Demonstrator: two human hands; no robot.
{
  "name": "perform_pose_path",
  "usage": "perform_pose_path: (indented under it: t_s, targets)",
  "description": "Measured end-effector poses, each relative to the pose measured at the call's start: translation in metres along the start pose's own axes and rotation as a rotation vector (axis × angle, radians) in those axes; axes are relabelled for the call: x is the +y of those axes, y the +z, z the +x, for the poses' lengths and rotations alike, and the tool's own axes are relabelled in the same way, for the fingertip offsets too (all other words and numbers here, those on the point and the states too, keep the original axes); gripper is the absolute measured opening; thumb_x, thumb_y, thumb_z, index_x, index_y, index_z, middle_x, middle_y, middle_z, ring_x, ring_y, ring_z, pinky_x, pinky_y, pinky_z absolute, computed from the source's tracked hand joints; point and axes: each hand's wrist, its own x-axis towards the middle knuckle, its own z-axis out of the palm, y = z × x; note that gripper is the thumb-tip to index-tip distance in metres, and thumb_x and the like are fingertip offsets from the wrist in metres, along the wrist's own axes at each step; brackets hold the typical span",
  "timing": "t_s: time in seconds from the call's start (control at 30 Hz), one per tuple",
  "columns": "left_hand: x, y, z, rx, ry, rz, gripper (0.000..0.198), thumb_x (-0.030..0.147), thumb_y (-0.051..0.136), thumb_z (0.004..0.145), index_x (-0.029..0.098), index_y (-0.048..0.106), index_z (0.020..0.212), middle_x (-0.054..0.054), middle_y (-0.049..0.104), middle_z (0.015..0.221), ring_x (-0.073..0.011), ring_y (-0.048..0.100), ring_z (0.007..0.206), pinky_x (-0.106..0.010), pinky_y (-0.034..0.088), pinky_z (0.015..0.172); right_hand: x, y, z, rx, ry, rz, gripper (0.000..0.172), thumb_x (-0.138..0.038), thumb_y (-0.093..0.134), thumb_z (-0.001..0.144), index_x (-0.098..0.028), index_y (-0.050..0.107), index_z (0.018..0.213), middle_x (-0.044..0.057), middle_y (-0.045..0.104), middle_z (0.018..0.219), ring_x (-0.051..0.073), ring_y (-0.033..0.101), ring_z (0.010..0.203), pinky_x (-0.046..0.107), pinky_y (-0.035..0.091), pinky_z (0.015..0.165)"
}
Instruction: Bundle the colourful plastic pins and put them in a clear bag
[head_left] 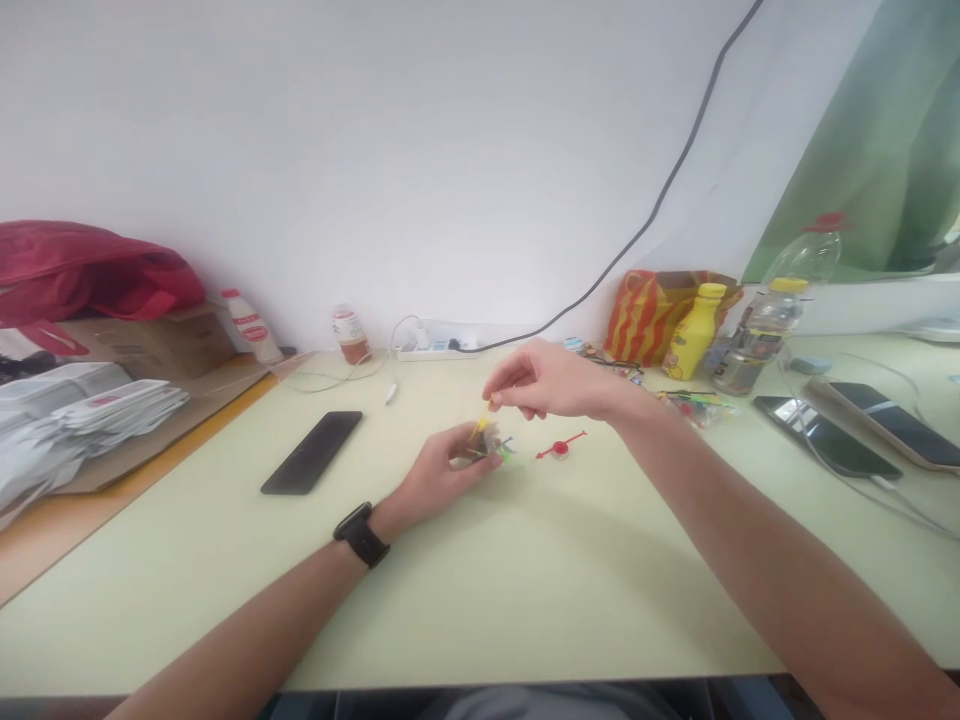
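While left hand (439, 468) grips multicoloured object (492, 442) | right hand (546, 380) pinches yellow piece (482, 422)

Plain white wall (337, 150), pale green tabletop (525, 620), soft even light

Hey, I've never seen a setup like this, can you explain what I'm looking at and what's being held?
There's no machine here, just a person's two bare hands. The single picture comes from a camera worn on the head, looking forward and down.

The left hand, with a black watch on its wrist, holds a small clump of colored bits; blur hides exactly what they are. Just above, the right hand pinches a thin yellow piece.

On the pale table, a red arrow-shaped piece lies near the hands. A dark phone lies to the left, and a striped bag and a yellow bottle stand farther back on the right.
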Motion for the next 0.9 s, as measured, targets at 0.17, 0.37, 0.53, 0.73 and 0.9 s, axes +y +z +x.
perform_pose_path:
  t_s: [0.17, 0.37, 0.53, 0.73, 0.9]
  targets:
    - [-0.002, 0.000, 0.000, 0.015, -0.003, 0.009, 0.024, 0.040, 0.068, 0.093, 0.018, 0.071, 0.103, -0.007, 0.076, 0.103, -0.0241, 0.069, 0.098, -0.037, 0.056, 0.088, 0.000, 0.008, 0.004, 0.276, -0.085, -0.181, 0.012, -0.023, 0.069, 0.082, -0.017, 0.079, 0.084, 0.002, 0.071, 0.072, 0.012, 0.057, 0.057, 0.025, 0.042, 0.054]
    - [-0.002, 0.001, 0.000, 0.040, -0.017, 0.055, 0.034, 0.041, 0.070, 0.092, 0.020, 0.070, 0.120, -0.006, 0.075, 0.100, -0.0212, 0.068, 0.089, -0.033, 0.056, 0.079, 0.001, 0.025, 0.012, 0.546, -0.250, -0.227, 0.014, -0.013, 0.064, 0.079, -0.017, 0.077, 0.083, 0.001, 0.073, 0.075, 0.010, 0.054, 0.059, 0.024, 0.043, 0.058]
    - [-0.002, 0.002, 0.001, 0.070, 0.000, 0.051, 0.029, 0.040, 0.071, 0.091, 0.019, 0.071, 0.110, -0.005, 0.074, 0.099, -0.0203, 0.067, 0.087, -0.032, 0.055, 0.079, 0.003, 0.029, 0.013, 0.555, -0.207, -0.277, 0.016, -0.011, 0.064, 0.076, -0.018, 0.075, 0.084, -0.001, 0.074, 0.075, 0.011, 0.054, 0.059, 0.026, 0.041, 0.058]
    - [-0.001, 0.002, 0.001, 0.103, 0.018, 0.061, 0.022, 0.039, 0.071, 0.091, 0.019, 0.070, 0.098, -0.005, 0.076, 0.099, -0.0204, 0.067, 0.086, -0.032, 0.054, 0.077, 0.001, 0.035, 0.012, 0.390, -0.134, -0.252, 0.017, -0.012, 0.064, 0.074, -0.020, 0.074, 0.084, -0.002, 0.075, 0.078, 0.012, 0.059, 0.065, 0.026, 0.042, 0.060]
    - [-0.001, 0.001, 0.000, 0.115, 0.005, 0.089, 0.023, 0.041, 0.070, 0.092, 0.018, 0.069, 0.096, -0.005, 0.074, 0.092, -0.0203, 0.066, 0.082, -0.032, 0.053, 0.074, -0.001, 0.034, 0.011, 0.404, -0.062, -0.355, 0.014, -0.014, 0.065, 0.072, -0.022, 0.072, 0.082, -0.002, 0.075, 0.081, 0.014, 0.061, 0.068, 0.027, 0.039, 0.059]
